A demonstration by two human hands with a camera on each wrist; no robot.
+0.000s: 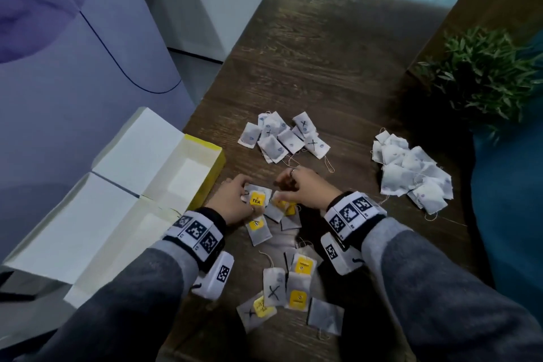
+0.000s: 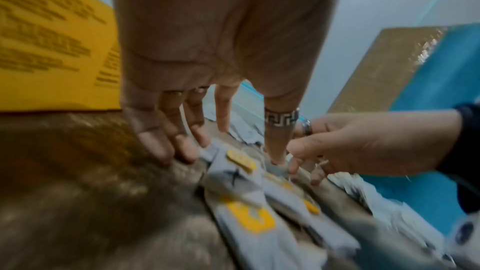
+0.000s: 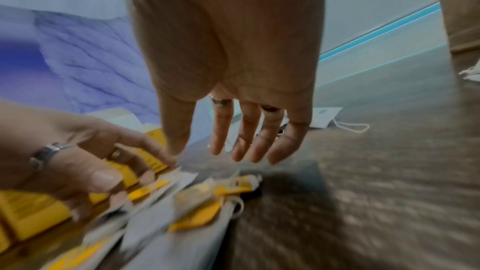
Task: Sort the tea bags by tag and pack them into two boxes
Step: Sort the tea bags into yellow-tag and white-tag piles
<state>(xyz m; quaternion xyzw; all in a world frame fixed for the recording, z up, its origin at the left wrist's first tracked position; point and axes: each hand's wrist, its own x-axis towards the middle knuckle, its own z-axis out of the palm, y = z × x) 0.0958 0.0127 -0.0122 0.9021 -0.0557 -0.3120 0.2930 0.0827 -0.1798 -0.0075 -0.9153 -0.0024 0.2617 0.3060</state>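
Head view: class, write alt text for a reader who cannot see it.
Two hands, left hand and right hand, work at yellow-tagged tea bags on a dark wooden table. Two open boxes sit left; two heaps of blue-tagged tea bags lie beyond, a green plant right.

1. Desk (image 1: 338, 62): carries all the tea bags.
2. Two open boxes (image 1: 164, 185): at the desk's left edge, side by side.
3. Near tea bags (image 1: 289, 288): between the forearms.
4. Middle pile (image 1: 282, 138): beyond the hands.
5. Right pile (image 1: 411, 173): well apart, near the plant (image 1: 484, 73) behind it.
6. Left hand (image 1: 232, 203) and right hand (image 1: 302, 188): on bags just right of the boxes.
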